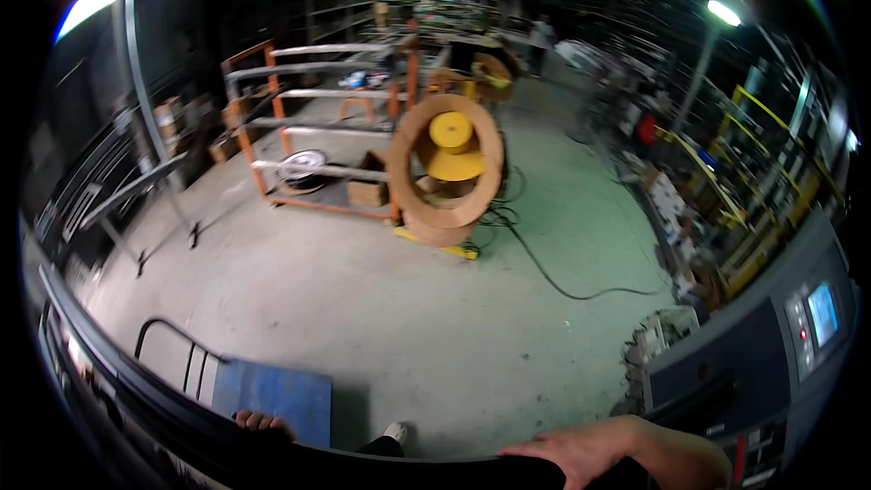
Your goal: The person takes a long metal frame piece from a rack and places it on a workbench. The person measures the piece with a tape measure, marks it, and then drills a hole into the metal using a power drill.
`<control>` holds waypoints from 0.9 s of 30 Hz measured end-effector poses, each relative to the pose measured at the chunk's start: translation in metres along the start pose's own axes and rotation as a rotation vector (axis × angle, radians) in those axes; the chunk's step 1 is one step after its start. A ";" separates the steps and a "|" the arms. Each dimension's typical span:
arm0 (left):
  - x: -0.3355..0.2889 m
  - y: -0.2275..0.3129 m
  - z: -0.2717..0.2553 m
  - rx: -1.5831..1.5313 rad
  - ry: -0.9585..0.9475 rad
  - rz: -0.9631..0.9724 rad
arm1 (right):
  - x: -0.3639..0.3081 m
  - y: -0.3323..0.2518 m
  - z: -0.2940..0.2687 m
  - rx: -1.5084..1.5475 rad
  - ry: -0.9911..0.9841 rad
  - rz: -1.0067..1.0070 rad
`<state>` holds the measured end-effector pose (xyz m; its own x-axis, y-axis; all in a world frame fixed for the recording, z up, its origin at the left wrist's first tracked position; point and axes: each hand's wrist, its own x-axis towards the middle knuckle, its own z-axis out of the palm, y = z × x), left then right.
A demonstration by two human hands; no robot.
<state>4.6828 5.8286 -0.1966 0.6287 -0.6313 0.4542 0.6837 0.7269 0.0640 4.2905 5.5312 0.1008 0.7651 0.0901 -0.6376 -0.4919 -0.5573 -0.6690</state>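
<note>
A long dark bar (399, 467) crosses the lower part of the head view, its line bowed by the lens. My left hand (263, 423) is closed on it at lower left, with only the fingers showing over the far edge. Farther right, my right hand (581, 452) lies over the same bar, the palm down and the fingers pointing left along it; part of its grip is hidden underneath. Just beyond my left hand is a blue flatbed trolley (277, 395) with a black handle. One pale shoe (396, 433) shows past the bar.
A grey machine cabinet with a lit screen (823, 316) stands at right. Ahead are an orange-framed rack (279, 127) and a large brown ring-shaped reel (408, 141) with a yellow hub. A black cable (562, 289) lies across the floor. Far back stands a person (541, 41).
</note>
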 end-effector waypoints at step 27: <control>0.499 -0.526 -0.014 -0.190 -0.246 -0.725 | -0.078 0.238 -0.196 0.450 0.829 0.122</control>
<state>4.6424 5.1276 -0.0158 -0.0837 -0.8360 0.5423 0.9572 0.0838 0.2769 4.1954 5.2300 0.0661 0.6644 -0.6582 -0.3542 -0.5694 -0.1387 -0.8103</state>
